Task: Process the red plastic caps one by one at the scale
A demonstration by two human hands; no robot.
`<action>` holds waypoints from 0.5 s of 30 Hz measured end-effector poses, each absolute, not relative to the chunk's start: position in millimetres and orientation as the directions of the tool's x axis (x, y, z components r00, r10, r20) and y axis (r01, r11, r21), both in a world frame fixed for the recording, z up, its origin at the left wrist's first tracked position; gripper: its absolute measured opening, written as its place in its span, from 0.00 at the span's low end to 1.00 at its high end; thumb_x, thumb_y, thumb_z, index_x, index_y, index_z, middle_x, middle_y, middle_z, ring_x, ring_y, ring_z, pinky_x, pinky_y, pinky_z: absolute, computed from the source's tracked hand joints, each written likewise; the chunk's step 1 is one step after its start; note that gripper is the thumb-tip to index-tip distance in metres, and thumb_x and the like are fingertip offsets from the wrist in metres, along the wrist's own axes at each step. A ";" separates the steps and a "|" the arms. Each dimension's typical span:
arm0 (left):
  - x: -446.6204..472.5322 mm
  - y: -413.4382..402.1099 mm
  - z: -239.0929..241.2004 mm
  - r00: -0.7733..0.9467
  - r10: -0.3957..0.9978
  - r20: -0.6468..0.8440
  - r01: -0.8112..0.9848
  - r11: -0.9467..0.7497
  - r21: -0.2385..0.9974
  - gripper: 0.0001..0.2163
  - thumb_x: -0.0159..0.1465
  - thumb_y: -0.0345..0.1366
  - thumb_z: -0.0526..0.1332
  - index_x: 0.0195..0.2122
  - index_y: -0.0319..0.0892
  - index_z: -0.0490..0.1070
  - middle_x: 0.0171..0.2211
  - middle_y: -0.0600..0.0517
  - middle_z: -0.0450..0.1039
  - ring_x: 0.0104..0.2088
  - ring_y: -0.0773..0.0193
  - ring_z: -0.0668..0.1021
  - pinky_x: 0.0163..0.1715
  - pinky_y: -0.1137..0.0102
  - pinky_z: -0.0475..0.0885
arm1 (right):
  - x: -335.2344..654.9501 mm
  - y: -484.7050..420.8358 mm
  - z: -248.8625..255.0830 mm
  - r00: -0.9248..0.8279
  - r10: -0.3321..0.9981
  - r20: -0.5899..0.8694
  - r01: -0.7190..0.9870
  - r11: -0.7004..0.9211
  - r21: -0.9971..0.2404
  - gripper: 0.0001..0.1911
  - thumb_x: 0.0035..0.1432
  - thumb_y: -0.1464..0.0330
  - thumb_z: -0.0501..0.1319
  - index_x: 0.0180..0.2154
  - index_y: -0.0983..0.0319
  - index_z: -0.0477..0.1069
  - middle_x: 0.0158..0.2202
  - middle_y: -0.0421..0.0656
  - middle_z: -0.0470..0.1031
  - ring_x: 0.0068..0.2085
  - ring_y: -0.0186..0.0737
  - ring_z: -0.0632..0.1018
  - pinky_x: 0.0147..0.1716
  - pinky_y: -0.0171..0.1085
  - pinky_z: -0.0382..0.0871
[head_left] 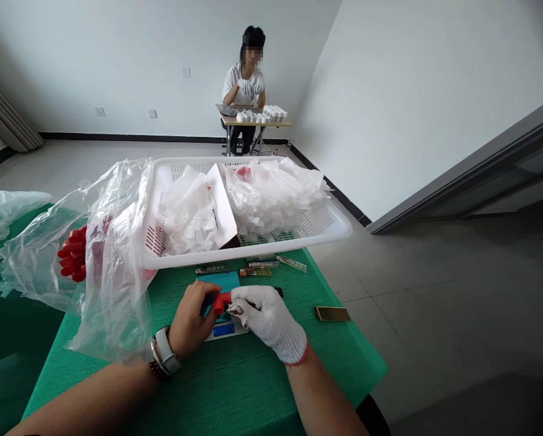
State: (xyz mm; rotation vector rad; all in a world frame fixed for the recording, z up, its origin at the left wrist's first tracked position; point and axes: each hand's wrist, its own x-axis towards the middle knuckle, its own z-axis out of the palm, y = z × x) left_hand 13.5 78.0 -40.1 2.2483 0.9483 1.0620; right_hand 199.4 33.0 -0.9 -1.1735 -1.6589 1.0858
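Observation:
My bare left hand (192, 321), with a watch on its wrist, and my right hand (266, 318) in a white knit glove meet over a small scale (226, 330) on the green table (253, 387). Both close on a small red part (221, 301) held between them above the scale's teal platform (223, 280). The fingers of both hands are curled around it. What lies under the red part is hidden by the hands.
A white plastic basket (339, 227) full of clear bags stands behind the scale. A clear bag (112, 272) with red parts (74, 254) lies at the left. Small labelled strips (255, 272) and a gold plate (332, 313) lie on the table. A person sits at a far desk (253, 120).

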 end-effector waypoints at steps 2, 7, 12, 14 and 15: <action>12.4 78.4 -38.7 0.461 0.785 0.413 0.383 -0.596 0.706 0.08 0.67 0.32 0.52 0.41 0.41 0.70 0.35 0.49 0.75 0.34 0.61 0.76 0.35 0.67 0.71 | 201.3 33.7 -3.3 -0.222 0.963 0.155 0.304 0.219 -0.927 0.22 0.66 0.57 0.52 0.25 0.63 0.67 0.21 0.37 0.64 0.25 0.32 0.65 0.27 0.32 0.59; 9.0 82.3 -43.0 0.518 0.803 0.295 0.298 -0.492 0.818 0.16 0.71 0.38 0.47 0.43 0.41 0.73 0.33 0.48 0.78 0.33 0.61 0.78 0.35 0.67 0.72 | 202.8 35.5 -12.1 -0.165 0.940 0.298 0.467 0.341 -0.816 0.16 0.64 0.60 0.55 0.33 0.63 0.75 0.28 0.42 0.73 0.32 0.38 0.72 0.35 0.35 0.65; 9.7 84.9 -49.3 0.462 0.848 0.258 0.288 -0.419 0.861 0.11 0.68 0.39 0.54 0.40 0.42 0.74 0.33 0.51 0.79 0.33 0.63 0.80 0.33 0.70 0.74 | 197.2 37.5 -18.4 -0.156 0.919 0.363 0.515 0.389 -0.764 0.12 0.64 0.64 0.56 0.38 0.62 0.77 0.32 0.44 0.76 0.35 0.39 0.75 0.39 0.37 0.66; 10.0 84.1 -50.8 0.458 0.830 0.320 0.280 -0.476 0.834 0.09 0.68 0.39 0.56 0.41 0.42 0.74 0.36 0.51 0.79 0.35 0.62 0.79 0.36 0.69 0.74 | 195.1 37.5 -19.2 -0.134 0.921 0.366 0.500 0.382 -0.777 0.13 0.64 0.64 0.55 0.38 0.62 0.77 0.33 0.45 0.77 0.35 0.39 0.75 0.38 0.36 0.66; 10.0 83.2 -51.6 0.457 0.816 0.353 0.280 -0.509 0.814 0.08 0.67 0.38 0.57 0.41 0.42 0.74 0.36 0.51 0.78 0.35 0.62 0.79 0.37 0.68 0.74 | 194.1 36.9 -19.0 -0.122 0.923 0.365 0.492 0.375 -0.786 0.13 0.64 0.64 0.55 0.38 0.62 0.77 0.34 0.45 0.77 0.35 0.39 0.75 0.37 0.36 0.67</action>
